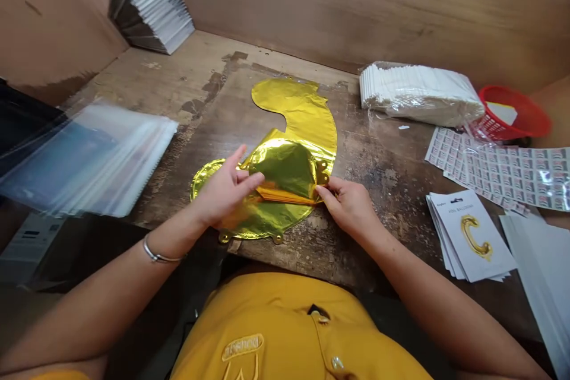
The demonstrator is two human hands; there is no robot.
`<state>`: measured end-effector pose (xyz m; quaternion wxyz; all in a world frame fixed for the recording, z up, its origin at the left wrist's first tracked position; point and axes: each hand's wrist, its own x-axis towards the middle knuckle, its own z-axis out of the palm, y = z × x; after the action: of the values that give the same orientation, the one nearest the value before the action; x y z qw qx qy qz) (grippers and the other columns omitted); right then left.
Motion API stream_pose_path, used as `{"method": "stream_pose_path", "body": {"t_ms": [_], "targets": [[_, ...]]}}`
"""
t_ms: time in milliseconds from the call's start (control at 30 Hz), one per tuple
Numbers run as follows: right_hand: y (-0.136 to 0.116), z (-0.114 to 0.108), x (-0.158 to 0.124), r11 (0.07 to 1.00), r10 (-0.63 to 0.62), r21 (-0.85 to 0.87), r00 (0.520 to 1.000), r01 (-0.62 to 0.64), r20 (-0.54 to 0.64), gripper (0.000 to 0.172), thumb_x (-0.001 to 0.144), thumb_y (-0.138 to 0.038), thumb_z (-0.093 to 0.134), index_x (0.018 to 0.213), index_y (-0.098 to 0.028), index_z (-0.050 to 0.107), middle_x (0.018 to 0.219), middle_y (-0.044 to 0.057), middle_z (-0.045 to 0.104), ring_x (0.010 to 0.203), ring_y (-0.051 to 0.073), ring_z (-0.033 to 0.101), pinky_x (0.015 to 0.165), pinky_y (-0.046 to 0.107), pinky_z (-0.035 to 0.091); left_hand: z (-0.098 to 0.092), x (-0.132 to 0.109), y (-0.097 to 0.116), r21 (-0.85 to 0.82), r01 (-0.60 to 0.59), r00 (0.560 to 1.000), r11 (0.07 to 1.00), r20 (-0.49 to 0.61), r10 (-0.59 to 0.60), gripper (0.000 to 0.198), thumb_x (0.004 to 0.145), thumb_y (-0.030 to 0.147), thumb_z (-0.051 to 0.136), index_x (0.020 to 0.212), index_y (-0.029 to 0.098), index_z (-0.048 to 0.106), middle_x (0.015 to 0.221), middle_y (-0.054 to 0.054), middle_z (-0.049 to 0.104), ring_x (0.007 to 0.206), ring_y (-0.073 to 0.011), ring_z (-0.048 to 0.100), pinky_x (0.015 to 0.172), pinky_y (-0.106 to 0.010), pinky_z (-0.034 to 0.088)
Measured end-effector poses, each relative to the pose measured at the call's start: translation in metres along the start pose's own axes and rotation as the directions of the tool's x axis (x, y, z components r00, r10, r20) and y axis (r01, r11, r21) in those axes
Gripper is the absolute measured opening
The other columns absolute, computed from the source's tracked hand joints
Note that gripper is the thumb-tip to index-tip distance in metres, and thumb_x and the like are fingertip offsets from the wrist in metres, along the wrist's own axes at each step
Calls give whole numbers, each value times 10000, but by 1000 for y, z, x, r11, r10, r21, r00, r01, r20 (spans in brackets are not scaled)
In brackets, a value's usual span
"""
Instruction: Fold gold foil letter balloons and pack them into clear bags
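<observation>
A: What lies in front of us?

B: A deflated gold foil balloon (307, 113), flat in the middle of our wooden worktable (383, 178), its near part folded over on itself. Our left hand (225, 193) rests on the fold, open, with the fingers stretched out. Our right hand (350, 205) pinches the folded layers at their right edge between thumb and fingertips.

A: How would it handle?

B: We judge it very light, thin and limp, and slick too, so the layers may slide. It likely creases easily. It seems best held at the edges or seam tabs, with a flat palm keeping the fold down.

A: What is around it?

B: Clear sleeves (89, 157) to the left; printed cards (474, 237) and sticker sheets (503, 172) to the right.
</observation>
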<state>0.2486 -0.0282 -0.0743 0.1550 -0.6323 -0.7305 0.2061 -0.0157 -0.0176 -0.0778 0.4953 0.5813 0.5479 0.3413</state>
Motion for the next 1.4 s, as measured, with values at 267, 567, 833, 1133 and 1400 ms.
{"method": "stream_pose_path", "body": {"t_ms": [267, 567, 833, 1133, 1400], "targets": [[-10, -3, 22, 985, 71, -164, 995, -59, 66, 304, 876, -309, 519, 593, -201, 533, 578, 23, 590, 558, 157, 506, 546, 269, 266, 20, -6, -3, 397, -108, 982, 912, -103, 161, 525, 872, 243, 577, 1392, 232, 507, 710, 31, 697, 647, -134, 634, 663, -258, 474], [-18, -4, 30, 955, 84, -293, 988, -42, 131, 254, 879, -273, 525, 661, -188, 622, 616, 39, 623, 564, 153, 487, 547, 278, 265, 29, 4, 27, 877, -285, 908, 387, 117, 403, 286, 956, 250, 463, 1087, 160, 700, 1273, -173, 597, 1256, -333, 496, 1052, -539, 371], [-25, -5, 13, 906, -206, -397, 972, 145, -116, 321, 916, -268, 484, 1128, -107, 662, 1082, 201, 690, 1045, 329, 606, 854, 434, 481, 53, 33, -7, 814, -446, 895, 371, 404, 190, 622, 1007, 395, 302, 1531, 69, 222, 1603, -176, 147, 1488, -337, 104, 1190, -553, 162], [-15, 33, 11, 844, -372, -298, 887, 446, 273, 745, 959, -522, 404, 1503, -26, 291, 1589, 223, 206, 1486, 327, 153, 1186, 515, 241, 18, 44, 14, 898, -252, 967, 360, 244, 70, 654, 996, 420, 314, 1505, 14, 257, 1577, -226, 199, 1476, -352, 168, 1167, -620, 125], [-19, 29, 10, 846, -349, -316, 894, 429, 281, 737, 965, -508, 399, 1504, -17, 287, 1588, 219, 193, 1483, 329, 147, 1187, 516, 235, -7, 88, 16, 907, -246, 969, 340, 241, 58, 596, 1005, 404, 319, 1532, 138, 248, 1604, -133, 189, 1479, -338, 168, 1155, -647, 106]]}}
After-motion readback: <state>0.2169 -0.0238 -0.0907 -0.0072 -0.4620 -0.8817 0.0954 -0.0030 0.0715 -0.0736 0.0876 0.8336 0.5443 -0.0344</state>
